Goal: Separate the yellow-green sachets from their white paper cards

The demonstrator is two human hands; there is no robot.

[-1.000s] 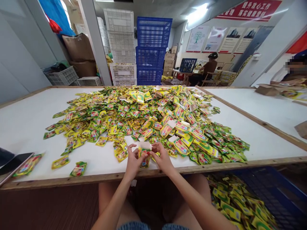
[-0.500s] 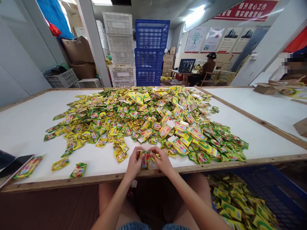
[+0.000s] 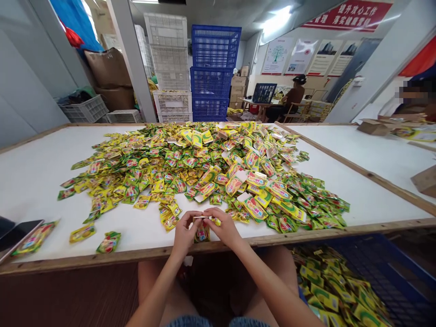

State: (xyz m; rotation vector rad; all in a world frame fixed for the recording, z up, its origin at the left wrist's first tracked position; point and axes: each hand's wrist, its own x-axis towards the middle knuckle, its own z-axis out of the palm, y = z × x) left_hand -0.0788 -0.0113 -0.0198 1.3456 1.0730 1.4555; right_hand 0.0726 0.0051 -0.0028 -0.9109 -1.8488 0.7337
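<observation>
Close to the near table edge, my left hand and my right hand hold a small printed carton between them. Its green, yellow and red front faces me, and a thin white edge shows at its top between my fingertips. Both hands are closed in a pinch there, partly hiding the carton. Beyond them spreads a big pile of green and yellow sachets, with flattish yellow cartons lying on its right side, some with white flaps up. Two loose sachets, one yellow and one green, lie left of my hands.
The white table has a raised wooden rim. A phone lies at left. Below right, a blue crate holds yellow cartons. Stacked crates stand behind; a person sits farther back.
My fingertips have come closer together over the carton's top, where the thin white edge now shows. The carton's front is less exposed, and the view has shifted slightly.
</observation>
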